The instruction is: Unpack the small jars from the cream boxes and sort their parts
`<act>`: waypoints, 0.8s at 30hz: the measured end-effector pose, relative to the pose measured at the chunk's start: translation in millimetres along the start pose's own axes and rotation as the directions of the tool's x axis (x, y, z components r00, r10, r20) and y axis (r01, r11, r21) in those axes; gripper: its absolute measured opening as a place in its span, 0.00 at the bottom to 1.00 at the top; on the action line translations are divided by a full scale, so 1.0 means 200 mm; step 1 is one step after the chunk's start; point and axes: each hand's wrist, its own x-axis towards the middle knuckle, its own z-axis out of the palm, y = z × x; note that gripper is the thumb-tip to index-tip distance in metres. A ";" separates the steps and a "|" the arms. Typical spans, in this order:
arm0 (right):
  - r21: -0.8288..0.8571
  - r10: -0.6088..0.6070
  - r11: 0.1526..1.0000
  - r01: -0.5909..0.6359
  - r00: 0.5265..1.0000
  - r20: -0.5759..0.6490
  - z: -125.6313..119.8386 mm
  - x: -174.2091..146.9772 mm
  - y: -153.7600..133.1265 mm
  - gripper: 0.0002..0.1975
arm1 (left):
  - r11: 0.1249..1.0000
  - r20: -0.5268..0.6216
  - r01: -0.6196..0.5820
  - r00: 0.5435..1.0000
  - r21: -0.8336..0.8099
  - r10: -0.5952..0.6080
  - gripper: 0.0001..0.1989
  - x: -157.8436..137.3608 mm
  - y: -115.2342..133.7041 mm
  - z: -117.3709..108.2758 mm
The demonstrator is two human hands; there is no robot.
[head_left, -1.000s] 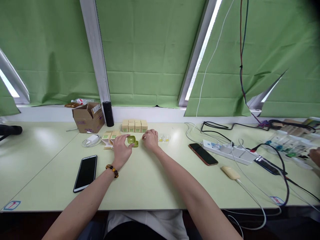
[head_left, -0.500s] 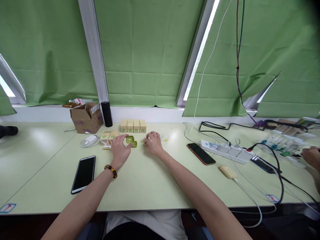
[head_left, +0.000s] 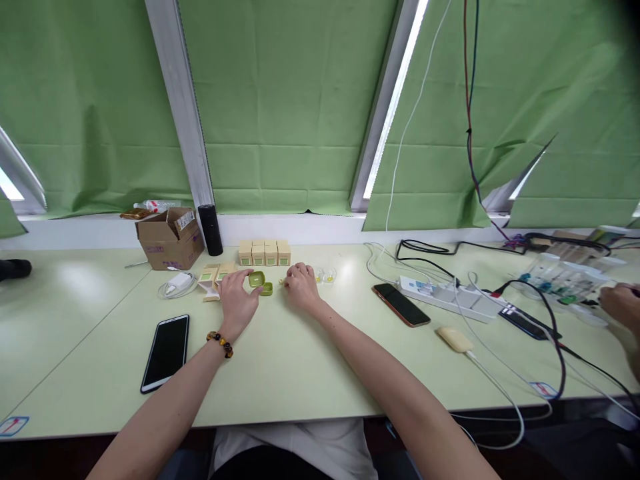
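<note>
A small green case [head_left: 257,279], its lid swung up, stands on the table with my left hand [head_left: 237,297] gripping its left side between thumb and fingers. Just to the right, my right hand [head_left: 301,287] is closed, fingertips pinched down near the tabletop. A tiny yellowish piece [head_left: 281,282] shows at those fingertips; its kind is too small to make out. Small clear round containers with yellow inside [head_left: 329,275] lie to the right of that hand. Opened cream cartons [head_left: 209,274] lie partly behind my left hand.
Several cream boxes [head_left: 265,253] stand in a row behind the hands. Around them are a cardboard box [head_left: 170,239], black cylinder [head_left: 210,230], coiled white charger [head_left: 178,285], phones [head_left: 166,352] [head_left: 401,305], and a power strip [head_left: 453,297] with cables. Another person's hand [head_left: 621,305] is at far right.
My right hand has shifted slightly away from the clear containers, so more of them shows. My left hand stays on the green case. The camera view has shifted a little.
</note>
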 end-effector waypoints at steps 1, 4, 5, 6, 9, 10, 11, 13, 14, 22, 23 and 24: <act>0.007 0.016 1.000 -0.016 1.000 -0.024 0.00 0.02 -0.01 0.10 | 1.000 0.002 0.000 1.000 -0.001 0.000 0.19 0.00 0.00 0.00; 0.037 0.065 0.997 -0.063 0.996 -0.068 0.02 0.09 -0.03 0.10 | 1.000 0.006 0.004 1.000 0.000 -0.004 0.19 0.00 0.00 0.00; 0.041 0.067 0.997 -0.065 0.996 -0.055 0.04 0.12 -0.04 0.09 | 1.000 0.007 0.007 1.000 0.004 -0.007 0.19 0.00 0.00 0.00; 0.045 0.065 0.997 -0.063 0.997 -0.044 0.05 0.14 -0.06 0.09 | 1.000 0.006 0.011 1.000 0.010 -0.011 0.19 0.00 0.00 -0.01; 0.052 0.062 0.997 -0.060 0.998 -0.024 0.10 0.19 -0.08 0.09 | 0.999 -0.002 0.020 1.000 0.034 -0.020 0.18 0.01 0.00 -0.01; 0.054 0.063 0.997 -0.061 0.998 -0.022 0.12 0.20 -0.09 0.08 | 0.999 -0.002 0.023 1.000 0.041 -0.023 0.18 0.01 0.00 -0.01; 0.056 0.064 0.996 -0.063 0.998 -0.020 0.13 0.21 -0.09 0.08 | 0.999 -0.001 0.025 1.000 0.048 -0.025 0.18 0.01 0.00 -0.01; 0.061 0.073 0.996 -0.072 0.997 -0.019 0.14 0.20 -0.09 0.08 | 0.997 0.007 0.032 0.999 0.064 -0.033 0.18 0.01 0.00 -0.01; 0.065 0.084 0.995 -0.082 0.996 -0.023 0.14 0.20 -0.08 0.08 | 0.996 0.010 0.039 0.999 0.075 -0.040 0.18 0.02 0.00 -0.02; 0.112 0.040 0.993 -0.024 0.988 -0.146 0.03 0.07 -0.03 0.10 | 0.989 0.165 0.031 0.985 0.142 -0.054 0.21 0.13 -0.10 -0.04; 0.116 -0.035 0.992 0.050 0.991 -0.129 0.02 0.05 -0.05 0.09 | 0.989 0.195 0.028 0.979 0.145 -0.056 0.20 0.15 -0.12 -0.03; 0.121 -0.101 0.986 0.113 0.990 -0.098 0.01 0.04 -0.07 0.09 | 0.989 0.216 0.021 0.975 0.148 -0.053 0.20 0.16 -0.14 -0.02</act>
